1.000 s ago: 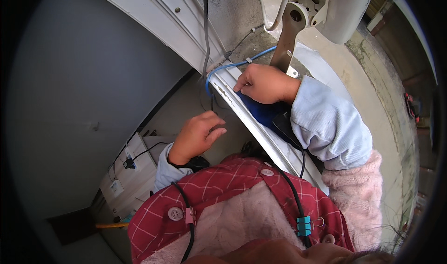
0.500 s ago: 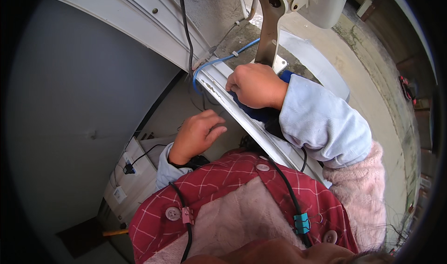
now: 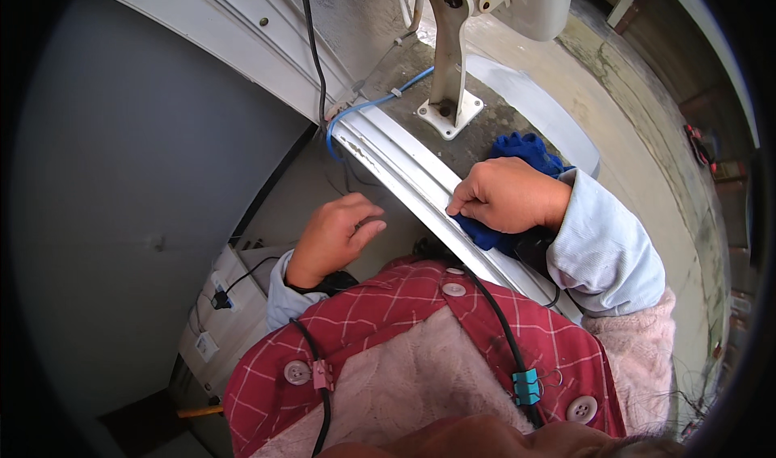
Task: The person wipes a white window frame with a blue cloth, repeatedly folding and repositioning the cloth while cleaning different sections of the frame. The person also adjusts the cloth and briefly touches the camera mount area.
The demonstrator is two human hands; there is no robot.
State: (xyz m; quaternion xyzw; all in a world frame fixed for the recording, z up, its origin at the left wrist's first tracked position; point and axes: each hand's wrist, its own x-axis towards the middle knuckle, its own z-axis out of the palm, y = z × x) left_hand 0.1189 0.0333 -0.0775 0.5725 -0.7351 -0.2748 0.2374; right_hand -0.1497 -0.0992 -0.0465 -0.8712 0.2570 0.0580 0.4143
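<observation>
My right hand is closed on a dark blue cloth, pressing it onto the white window frame track. Part of the cloth bunches out beyond the hand, and a lower fold lies on the rail under the fingers. On the inner side of the frame, my left hand hovers with its fingers loosely bent and the thumb apart. Nothing is in it, and it does not touch the rail. Dark flaked marks show on the rail's far end, near a blue cable.
A white metal bracket is fixed to the concrete ledge beyond the frame, carrying a white housing. A black cable hangs along the frame's upper left. Wall sockets with a black plug are at lower left.
My right hand has slid the blue cloth along the rail toward me and to the right, away from the bracket's foot, uncovering the bracket's base plate. My left hand has barely moved.
</observation>
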